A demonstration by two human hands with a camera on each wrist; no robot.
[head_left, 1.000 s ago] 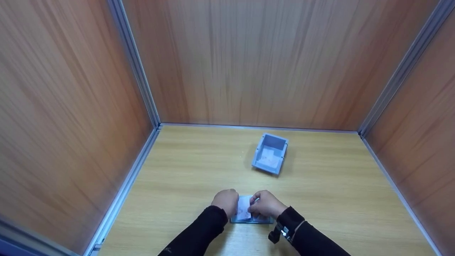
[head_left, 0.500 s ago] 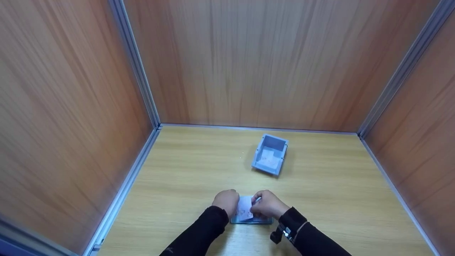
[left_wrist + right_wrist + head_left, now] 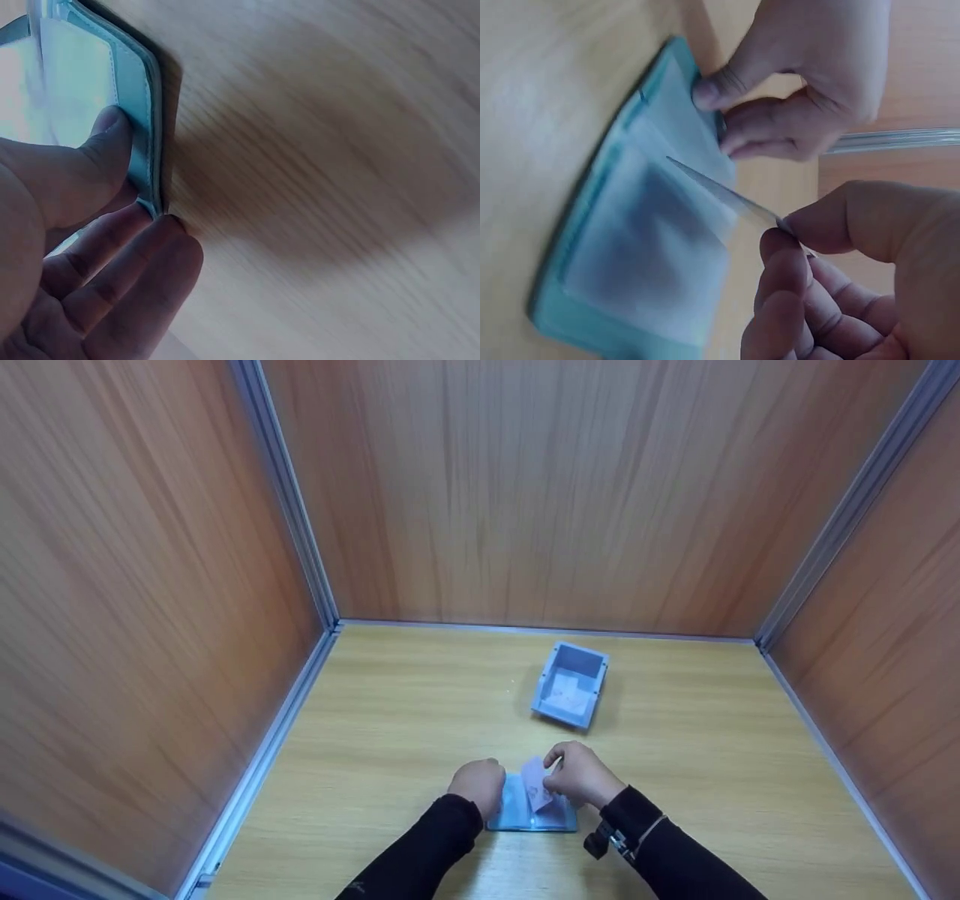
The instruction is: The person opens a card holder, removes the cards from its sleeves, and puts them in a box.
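A light-blue card wallet (image 3: 516, 814) lies open on the wooden table near the front edge. My left hand (image 3: 480, 786) grips its left edge, thumb on top and fingers curled under, as the left wrist view shows on the wallet (image 3: 90, 90). My right hand (image 3: 577, 775) pinches a thin pale card (image 3: 534, 790) between thumb and fingers, tilted up just above the wallet's right half. In the right wrist view the card (image 3: 720, 191) appears edge-on over the clear pockets of the wallet (image 3: 630, 255), with my right hand (image 3: 778, 231) at its near end.
A small blue bin (image 3: 541, 696) with a pale slip inside stands on the table beyond the hands. Wooden walls with metal rails (image 3: 289, 502) close in the left, back and right sides.
My right hand has risen and shifted slightly away, lifting the card off the wallet and uncovering its pockets. The left hand has kept its hold in place.
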